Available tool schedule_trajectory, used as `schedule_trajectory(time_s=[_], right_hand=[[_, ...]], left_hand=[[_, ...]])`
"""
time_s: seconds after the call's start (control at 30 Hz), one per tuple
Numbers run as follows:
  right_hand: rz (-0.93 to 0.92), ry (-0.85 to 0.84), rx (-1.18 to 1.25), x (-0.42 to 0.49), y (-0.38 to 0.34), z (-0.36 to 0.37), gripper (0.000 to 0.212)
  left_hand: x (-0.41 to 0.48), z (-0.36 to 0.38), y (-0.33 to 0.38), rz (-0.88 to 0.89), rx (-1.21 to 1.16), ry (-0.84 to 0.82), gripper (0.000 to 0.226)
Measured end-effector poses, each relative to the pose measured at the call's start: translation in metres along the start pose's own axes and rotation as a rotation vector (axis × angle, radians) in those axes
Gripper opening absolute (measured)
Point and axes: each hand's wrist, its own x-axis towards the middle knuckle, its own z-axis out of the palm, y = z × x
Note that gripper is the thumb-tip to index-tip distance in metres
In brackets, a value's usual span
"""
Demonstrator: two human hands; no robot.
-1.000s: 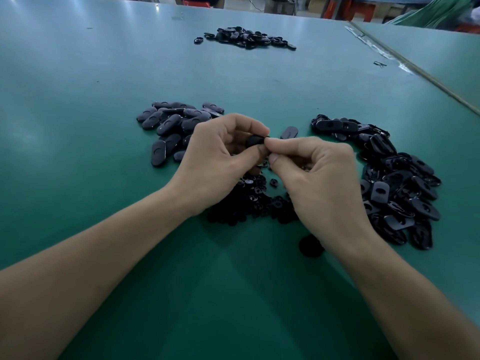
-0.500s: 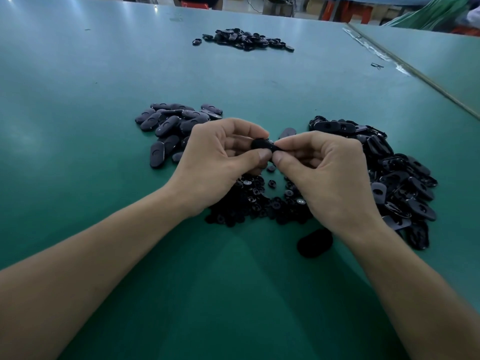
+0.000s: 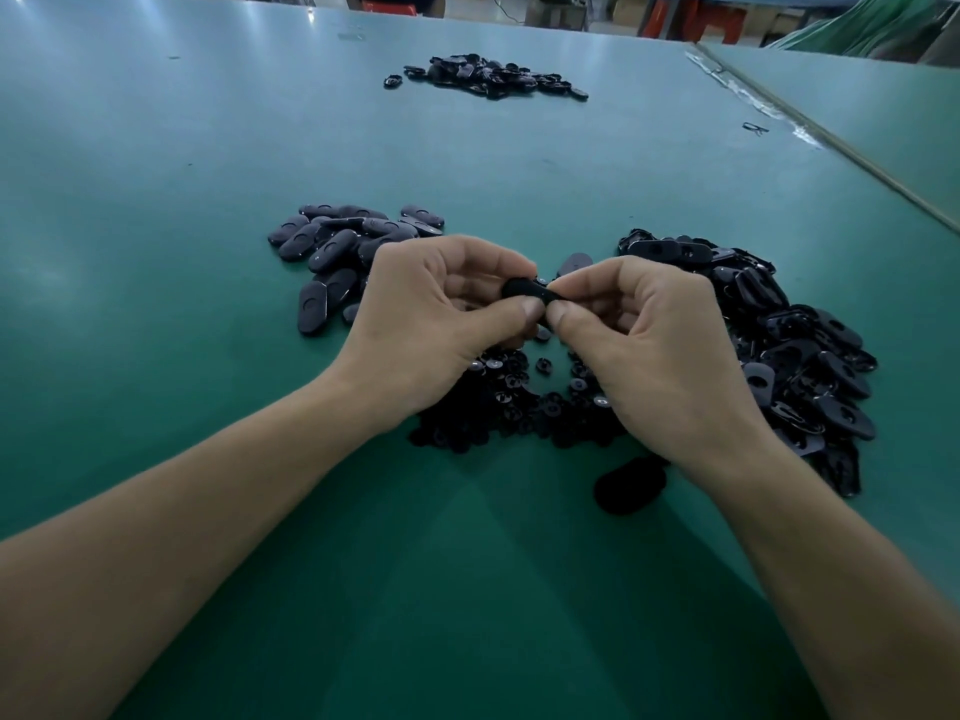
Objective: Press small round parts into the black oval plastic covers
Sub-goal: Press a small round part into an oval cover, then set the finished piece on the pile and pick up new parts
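One loose dark oval piece is seen nearest, flat on the green tabletop just beside the right wrist. Just past it, a heap of small round parts is spread beneath both hands.

Above that heap the black oval cover is held clear of the tabletop. It is pinched between the thumb and curled fingers of the left hand, and its right end is gripped the same way by the right hand.

Over the last second little has been altered. The cover has been kept between both hands, the hands have been shifted only slightly, and a little more of the cover has been exposed between them. The pressing step is therefore judged to be in hand and not finished. Whether a round part is seated cannot be told, as that spot is hidden by the thumbs.

Only a short, matt black, rounded stretch of the cover is shown.

Farther off, a left pile of covers is laid with smooth backs up, and a larger right pile shows slotted insides. A far pile lies well apart across the tabletop.
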Motion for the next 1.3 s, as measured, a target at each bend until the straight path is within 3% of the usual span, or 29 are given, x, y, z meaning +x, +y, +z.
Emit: schedule_trajectory(time_s=[0.2, 0.3, 0.37, 0.47, 0.53, 0.7, 0.9, 1.1, 1.2, 1.3], right_hand=[[-0.039, 0.040, -0.073, 0.000, -0.002, -0.003, 0.008], [-0.039, 0.138, -0.501, 0.004, 0.004, -0.015, 0.027], [0.093, 0.122, -0.823, 0.005, 0.011, -0.026, 0.042], [0.322, 0.023, -0.977, 0.003, 0.015, -0.035, 0.051], [0.367, -0.019, -1.008, 0.002, 0.015, -0.034, 0.046], [0.233, 0.043, -0.994, 0.004, 0.014, -0.032, 0.031], [0.168, 0.140, -0.836, 0.005, 0.015, -0.032, 0.031], [0.228, 0.120, -1.004, 0.003, 0.016, -0.033, 0.031], [0.206, 0.096, -0.941, 0.004, 0.017, -0.035, 0.025], [0.179, 0.123, -0.888, 0.004, 0.015, -0.035, 0.022]], left_hand=[[0.000, 0.000, 0.000, 0.002, 0.004, 0.010, 0.026], [-0.001, 0.001, -0.001, 0.022, -0.038, 0.025, 0.024], [-0.001, 0.002, 0.000, 0.049, -0.047, 0.025, 0.021], [-0.001, 0.003, 0.001, 0.066, -0.071, 0.023, 0.017], [0.000, 0.003, 0.003, 0.067, -0.108, 0.034, 0.015], [0.004, 0.001, 0.007, 0.024, -0.227, 0.087, 0.013], [0.007, -0.002, 0.008, -0.070, -0.344, 0.118, 0.013], [0.016, -0.013, 0.004, 0.039, -0.063, 0.317, 0.013], [0.021, -0.021, -0.001, 0.081, 0.080, 0.409, 0.017], [0.026, -0.032, -0.007, 0.014, 0.126, 0.454, 0.017]])
